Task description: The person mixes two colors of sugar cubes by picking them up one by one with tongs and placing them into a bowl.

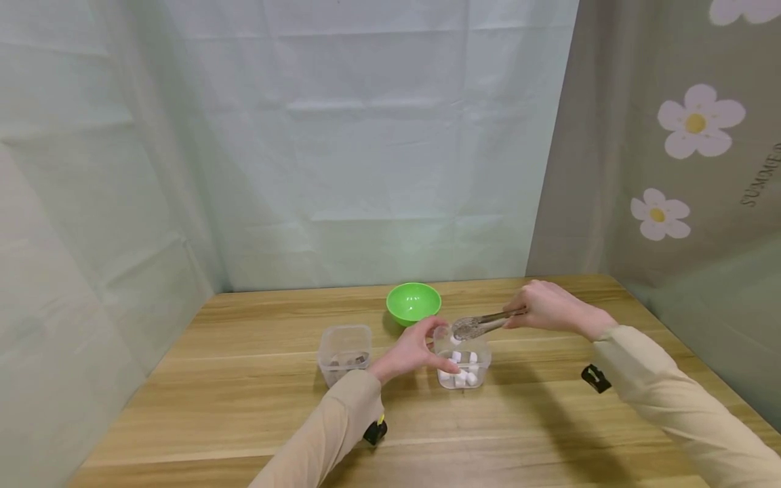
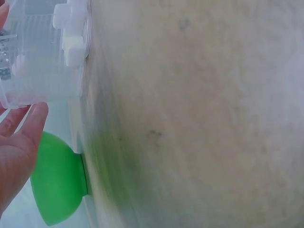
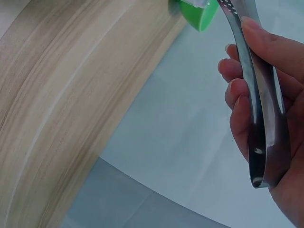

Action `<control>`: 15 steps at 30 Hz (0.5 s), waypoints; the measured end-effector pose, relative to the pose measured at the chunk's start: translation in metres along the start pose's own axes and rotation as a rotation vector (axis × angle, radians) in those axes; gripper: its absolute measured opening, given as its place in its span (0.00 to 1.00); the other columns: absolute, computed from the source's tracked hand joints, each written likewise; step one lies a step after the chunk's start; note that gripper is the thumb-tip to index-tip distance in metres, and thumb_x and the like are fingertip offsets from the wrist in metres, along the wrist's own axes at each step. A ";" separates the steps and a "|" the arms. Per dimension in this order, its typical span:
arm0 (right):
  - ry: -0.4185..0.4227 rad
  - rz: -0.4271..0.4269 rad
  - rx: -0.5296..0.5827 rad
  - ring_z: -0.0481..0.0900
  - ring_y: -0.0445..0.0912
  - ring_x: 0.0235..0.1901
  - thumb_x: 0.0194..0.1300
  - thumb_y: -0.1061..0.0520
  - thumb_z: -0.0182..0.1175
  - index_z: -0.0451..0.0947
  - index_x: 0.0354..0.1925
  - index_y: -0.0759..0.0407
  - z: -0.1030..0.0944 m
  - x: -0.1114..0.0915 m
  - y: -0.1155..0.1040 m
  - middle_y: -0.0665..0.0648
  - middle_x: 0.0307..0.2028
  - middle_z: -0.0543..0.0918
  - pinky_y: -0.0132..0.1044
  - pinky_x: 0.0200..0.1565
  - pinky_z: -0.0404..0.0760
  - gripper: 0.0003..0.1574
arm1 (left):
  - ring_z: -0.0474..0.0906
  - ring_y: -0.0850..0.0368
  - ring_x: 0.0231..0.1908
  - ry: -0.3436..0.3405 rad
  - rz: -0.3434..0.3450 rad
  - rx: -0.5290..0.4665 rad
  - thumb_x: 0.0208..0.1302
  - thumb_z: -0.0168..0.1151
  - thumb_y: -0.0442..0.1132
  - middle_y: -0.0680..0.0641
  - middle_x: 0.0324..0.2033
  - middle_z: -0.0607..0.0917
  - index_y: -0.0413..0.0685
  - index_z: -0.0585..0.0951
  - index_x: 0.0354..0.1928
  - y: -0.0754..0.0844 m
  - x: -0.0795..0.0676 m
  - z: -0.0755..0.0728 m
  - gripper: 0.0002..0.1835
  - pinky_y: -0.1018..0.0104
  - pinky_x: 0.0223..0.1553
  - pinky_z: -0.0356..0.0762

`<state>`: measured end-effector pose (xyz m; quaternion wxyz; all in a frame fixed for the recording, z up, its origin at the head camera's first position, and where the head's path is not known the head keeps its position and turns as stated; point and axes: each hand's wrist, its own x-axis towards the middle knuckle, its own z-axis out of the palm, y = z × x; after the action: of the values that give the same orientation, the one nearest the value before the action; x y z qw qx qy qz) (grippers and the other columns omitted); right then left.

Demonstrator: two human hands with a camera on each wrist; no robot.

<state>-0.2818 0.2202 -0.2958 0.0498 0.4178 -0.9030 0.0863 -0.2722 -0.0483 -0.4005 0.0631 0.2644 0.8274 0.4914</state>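
My left hand (image 1: 410, 351) holds a clear plastic container (image 1: 485, 360) from its left side, thumb at the near edge and fingers at the far edge. Several white marshmallow-like pieces (image 1: 460, 379) lie in it. With my right hand (image 1: 552, 308) I grip metal tongs (image 3: 268, 118), thumb on one arm and fingers wrapped on the other. The tongs' perforated heads are over the container in the head view. Seen through the container's wall in the left wrist view, a pale piece (image 2: 19, 65) sits right at the tong heads.
A green bowl (image 1: 413, 303) stands behind the containers, close to my left fingers. Left of my hand is a second clear container (image 1: 344, 335) with some dark pieces inside. All stand on a wooden table (image 1: 256, 366) with cloth hanging behind it and on both sides.
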 end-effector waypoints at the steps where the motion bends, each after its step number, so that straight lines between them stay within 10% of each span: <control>1: -0.003 0.013 0.007 0.74 0.33 0.21 0.53 0.51 0.66 0.84 0.35 0.58 -0.001 -0.001 0.000 0.49 0.29 0.83 0.33 0.23 0.73 0.13 | 0.66 0.54 0.51 -0.001 -0.001 0.001 0.36 0.77 0.48 0.49 0.54 0.70 0.41 0.65 0.60 0.000 0.000 0.000 0.47 0.59 0.49 0.67; 15: 0.044 0.158 0.099 0.78 0.38 0.25 0.53 0.49 0.65 0.83 0.38 0.63 -0.020 -0.002 0.008 0.56 0.34 0.83 0.36 0.26 0.75 0.20 | 0.67 0.53 0.51 0.012 -0.004 -0.033 0.36 0.77 0.47 0.50 0.53 0.71 0.44 0.66 0.59 -0.001 0.001 0.001 0.45 0.63 0.47 0.68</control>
<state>-0.2861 0.2310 -0.2771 0.0418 0.3452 -0.9265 0.1436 -0.2727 -0.0477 -0.4016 0.0633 0.2588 0.8201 0.5064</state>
